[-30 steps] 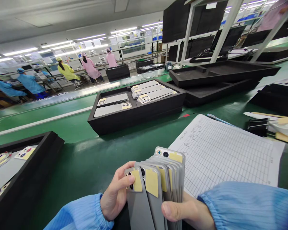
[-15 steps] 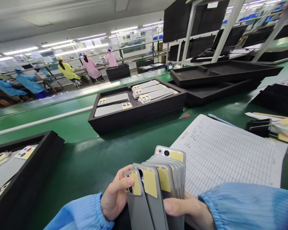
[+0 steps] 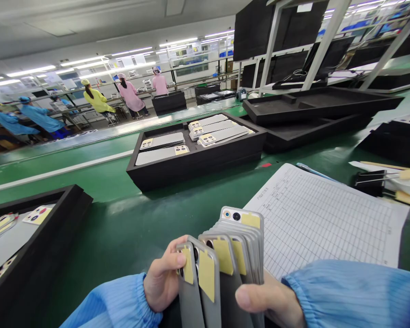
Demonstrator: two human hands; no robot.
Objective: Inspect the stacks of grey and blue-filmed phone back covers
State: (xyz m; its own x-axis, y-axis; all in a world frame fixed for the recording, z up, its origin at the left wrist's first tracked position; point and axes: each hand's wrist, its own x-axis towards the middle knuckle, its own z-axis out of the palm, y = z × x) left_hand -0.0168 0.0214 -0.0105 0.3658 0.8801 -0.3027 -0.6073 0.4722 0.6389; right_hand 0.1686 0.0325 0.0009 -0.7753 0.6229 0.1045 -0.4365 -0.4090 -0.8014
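A fanned stack of grey phone back covers (image 3: 231, 282), with camera cutouts and yellow tape at the top, is held upright between my hands. My left hand (image 3: 166, 275) is closed on the nearest covers at the left, its thumb pressing the tape of the front one (image 3: 188, 291). Around the thicker right part of the stack my right hand (image 3: 268, 296) is closed, thumb along the front and fingers hidden behind. Under my right sleeve and beside the stack lies a printed grid sheet (image 3: 328, 218).
A black tray (image 3: 191, 171) with piles of covers stands ahead on the green bench. Another black tray (image 3: 64, 228) with covers is at the left. Stacked black trays (image 3: 314, 127) stand back right. A pen (image 3: 316, 171) and a black binder clip (image 3: 369, 180) lie by the sheet. Several people work far off.
My left hand has drawn another cover leftward from the stack, so the gap beside the remaining covers is wider. My right thumb stays near the front of the stack, slightly lifted.
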